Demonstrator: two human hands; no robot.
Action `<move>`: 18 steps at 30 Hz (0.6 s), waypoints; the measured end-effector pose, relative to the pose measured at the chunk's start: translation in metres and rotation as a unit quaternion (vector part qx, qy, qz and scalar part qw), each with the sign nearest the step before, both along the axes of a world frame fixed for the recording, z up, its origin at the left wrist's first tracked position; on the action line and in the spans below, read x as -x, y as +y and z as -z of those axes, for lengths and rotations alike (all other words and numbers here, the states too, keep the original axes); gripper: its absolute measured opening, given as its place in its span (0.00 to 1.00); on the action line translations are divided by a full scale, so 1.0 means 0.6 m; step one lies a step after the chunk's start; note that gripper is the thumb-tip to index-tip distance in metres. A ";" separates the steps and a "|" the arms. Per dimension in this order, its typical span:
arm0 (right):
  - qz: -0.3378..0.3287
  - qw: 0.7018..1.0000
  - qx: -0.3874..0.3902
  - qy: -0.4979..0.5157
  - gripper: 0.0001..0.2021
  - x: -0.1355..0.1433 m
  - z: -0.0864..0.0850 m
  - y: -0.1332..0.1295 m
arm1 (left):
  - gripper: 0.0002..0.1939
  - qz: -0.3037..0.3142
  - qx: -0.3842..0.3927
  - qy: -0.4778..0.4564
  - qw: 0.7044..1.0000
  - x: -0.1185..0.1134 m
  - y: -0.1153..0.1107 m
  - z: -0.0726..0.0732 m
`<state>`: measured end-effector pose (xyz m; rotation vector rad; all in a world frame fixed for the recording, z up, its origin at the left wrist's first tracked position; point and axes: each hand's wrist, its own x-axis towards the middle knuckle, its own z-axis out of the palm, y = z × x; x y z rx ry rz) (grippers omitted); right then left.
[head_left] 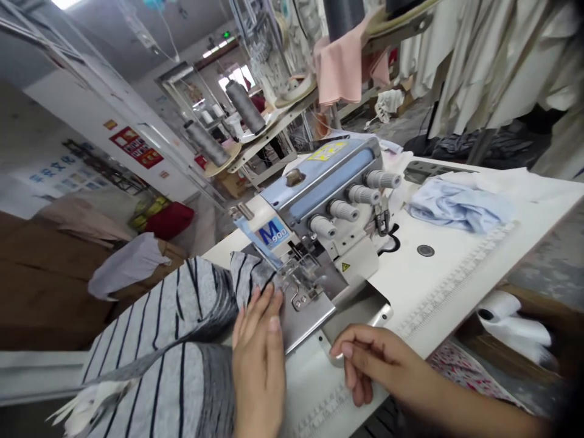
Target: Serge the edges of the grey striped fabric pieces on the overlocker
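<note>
My left hand point(260, 359) lies flat with its fingers stretched out, fingertips on a grey fabric piece with dark stripes point(249, 274). That piece lies at the needle plate of a blue and white overlock sewing machine point(323, 188), close to the presser foot point(303, 280). To the right, over the table's front part, my right hand point(371, 362) has its fingers curled and the thumb against the index finger. Nothing shows in it. It is beside the machine's metal front plate point(381, 310). Stacks of cut striped fabric point(182, 304) sit left of my left hand.
Light blue cloth point(456, 204) lies on the white table point(438, 274) at right, behind a printed ruler strip point(469, 271). Grey thread cones point(246, 106) stand behind the machine. White rolls point(515, 319) lie in a box below the right edge. Pale garments point(488, 61) hang behind.
</note>
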<state>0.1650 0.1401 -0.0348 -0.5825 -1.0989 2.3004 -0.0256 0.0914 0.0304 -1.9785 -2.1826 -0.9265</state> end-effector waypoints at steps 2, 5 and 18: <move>-0.003 1.000 -0.017 0.002 0.23 -0.002 0.003 0.004 | 0.21 -0.010 -0.003 0.029 1.000 -0.006 -0.020 0.005; -0.019 0.999 -0.028 0.007 0.22 -0.007 0.000 0.007 | 0.24 -0.023 -0.007 0.090 0.996 -0.021 -0.049 0.008; 0.081 0.996 -0.033 0.014 0.12 -0.045 -0.091 0.065 | 0.30 -0.029 -0.124 0.006 0.992 -0.211 -0.065 0.054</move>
